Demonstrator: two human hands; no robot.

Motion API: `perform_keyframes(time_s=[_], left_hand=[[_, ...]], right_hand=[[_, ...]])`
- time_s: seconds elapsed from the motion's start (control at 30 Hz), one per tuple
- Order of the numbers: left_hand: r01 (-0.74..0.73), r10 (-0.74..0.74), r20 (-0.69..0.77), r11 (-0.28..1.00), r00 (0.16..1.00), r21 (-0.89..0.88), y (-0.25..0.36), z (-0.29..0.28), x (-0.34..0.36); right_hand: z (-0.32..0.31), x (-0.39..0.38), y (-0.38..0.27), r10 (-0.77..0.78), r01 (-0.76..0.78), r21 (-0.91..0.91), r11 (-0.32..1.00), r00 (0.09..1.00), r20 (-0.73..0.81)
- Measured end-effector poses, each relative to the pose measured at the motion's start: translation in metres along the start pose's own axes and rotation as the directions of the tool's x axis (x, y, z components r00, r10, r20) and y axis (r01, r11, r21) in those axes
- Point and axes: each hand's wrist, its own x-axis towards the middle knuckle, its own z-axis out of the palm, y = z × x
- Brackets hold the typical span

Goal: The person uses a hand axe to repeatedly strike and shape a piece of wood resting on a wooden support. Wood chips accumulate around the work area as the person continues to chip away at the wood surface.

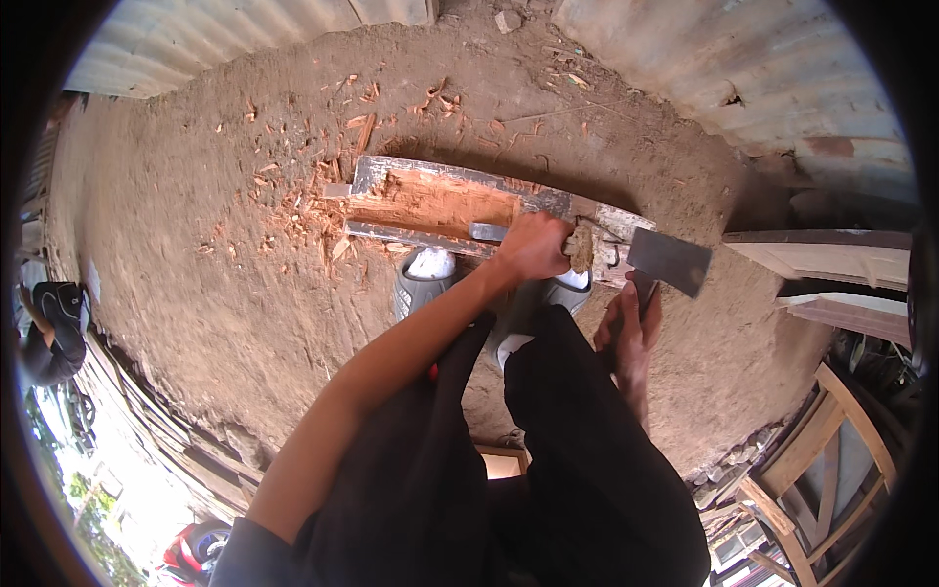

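A grey weathered wooden beam [460, 176] lies on the dirt, with a long trough [430, 203] of fresh orange wood cut into it. My left hand [533, 245] is closed around a chisel; its metal blade [486, 232] rests on the beam's near edge and its frayed wooden butt [582, 250] sticks out to the right. My right hand [629, 333] grips the handle of a hatchet, whose flat steel head [670, 261] hangs just right of the chisel butt. My shoes [426, 279] stand against the beam.
Wood chips [323, 201] litter the dirt ground [196, 245]. Corrugated metal sheets [743, 68] wall the far side. Planks [831, 256] and a wooden frame [817, 440] stand at the right. Another person [49, 328] is at the left edge; a red vehicle [191, 553] at lower left.
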Motion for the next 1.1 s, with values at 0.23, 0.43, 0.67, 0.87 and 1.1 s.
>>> perform_keyframes(time_s=[0.23,0.43,0.67,0.87,1.1], left_hand=[[-0.023,0.017,0.047,0.991,0.999,0.129,-0.013,0.003,-0.010],[-0.032,0.021,0.110,0.994,0.994,0.102,0.000,-0.006,-0.006],[-0.004,0.004,0.021,1.000,1.000,-0.006,0.007,-0.003,0.001],[0.006,-0.006,0.041,1.000,0.999,-0.002,0.004,-0.003,-0.002],[0.048,-0.048,0.017,0.999,0.999,-0.005,0.004,-0.012,-0.002]], right_hand=[[-0.011,0.002,0.009,0.139,-0.082,-0.264,0.961,0.969,0.205],[-0.014,-0.002,0.003,0.118,-0.108,-0.104,0.989,0.988,0.098],[-0.018,-0.002,0.009,0.132,-0.114,-0.146,0.983,0.984,0.118],[-0.010,-0.009,-0.005,0.084,-0.070,-0.109,0.992,0.988,0.131],[-0.001,-0.003,-0.007,0.036,0.024,-0.280,0.960,0.978,0.206]])
